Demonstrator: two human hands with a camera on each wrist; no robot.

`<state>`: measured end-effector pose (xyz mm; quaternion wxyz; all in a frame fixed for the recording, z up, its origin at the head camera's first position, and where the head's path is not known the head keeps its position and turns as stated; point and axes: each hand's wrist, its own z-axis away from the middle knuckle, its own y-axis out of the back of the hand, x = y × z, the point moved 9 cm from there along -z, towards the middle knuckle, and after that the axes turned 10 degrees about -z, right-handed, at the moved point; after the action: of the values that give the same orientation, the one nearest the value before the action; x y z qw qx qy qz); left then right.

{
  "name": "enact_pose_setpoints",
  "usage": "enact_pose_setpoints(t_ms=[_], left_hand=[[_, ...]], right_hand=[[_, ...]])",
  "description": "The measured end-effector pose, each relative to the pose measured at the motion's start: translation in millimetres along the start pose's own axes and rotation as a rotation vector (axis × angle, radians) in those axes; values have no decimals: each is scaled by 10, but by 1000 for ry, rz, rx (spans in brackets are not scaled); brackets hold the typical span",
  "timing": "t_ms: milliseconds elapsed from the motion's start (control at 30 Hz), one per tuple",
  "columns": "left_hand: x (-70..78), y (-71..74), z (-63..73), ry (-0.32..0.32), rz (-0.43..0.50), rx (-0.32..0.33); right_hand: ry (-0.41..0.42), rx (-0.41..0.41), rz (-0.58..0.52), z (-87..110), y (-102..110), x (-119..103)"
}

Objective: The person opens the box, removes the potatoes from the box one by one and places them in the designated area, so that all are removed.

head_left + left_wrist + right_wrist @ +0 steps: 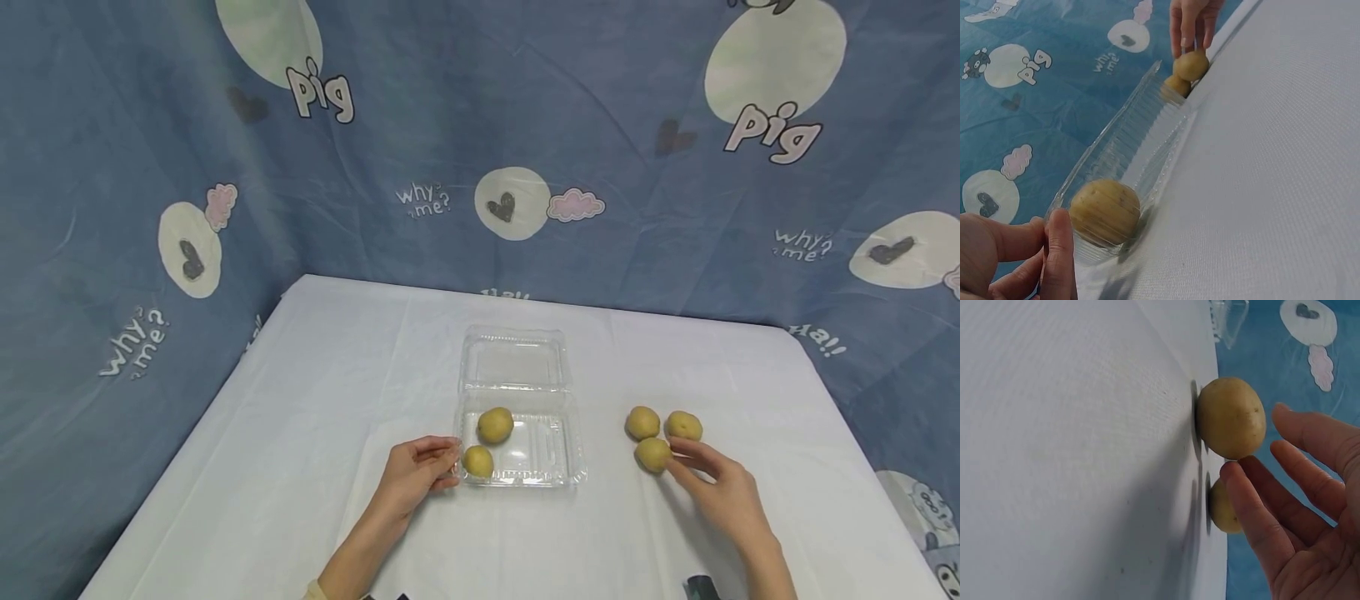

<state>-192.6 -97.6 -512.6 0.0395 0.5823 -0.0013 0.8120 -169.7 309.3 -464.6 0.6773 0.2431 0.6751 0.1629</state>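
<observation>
A clear plastic clamshell box point(547, 450) lies with its lid folded back on the table. Two potatoes sit inside its left half, a rear potato point(495, 425) and a front potato point(478, 461). My left hand point(416, 473) pinches the box's left rim between thumb and fingers, as the left wrist view shows. To the right of the box, three potatoes lie grouped on the cloth. My right hand point(716, 492) is beside the nearest of them, a potato point(1231, 418), with thumb and fingers spread around its near side. In the right wrist view a gap shows between thumb and potato.
The other two loose potatoes, a left one point(642, 422) and a right one point(684, 426), lie just behind the nearest one. A white cloth point(337, 375) covers the table. A blue printed curtain point(420, 133) hangs behind and along the sides. A dark object point(702, 587) shows at the bottom edge.
</observation>
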Motion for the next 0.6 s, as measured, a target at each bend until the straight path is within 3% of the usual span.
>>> enact_pose_setpoints(t_ms=[100,267,600], left_hand=[[-3,0,1,-2,2,0],[10,2,3,-2,1,6],[2,-3,1,4,5,6]], right_hand=[[-3,24,25,44,38,0],[6,36,-22,136,47,-9],[14,0,-95,259,-156,-58]])
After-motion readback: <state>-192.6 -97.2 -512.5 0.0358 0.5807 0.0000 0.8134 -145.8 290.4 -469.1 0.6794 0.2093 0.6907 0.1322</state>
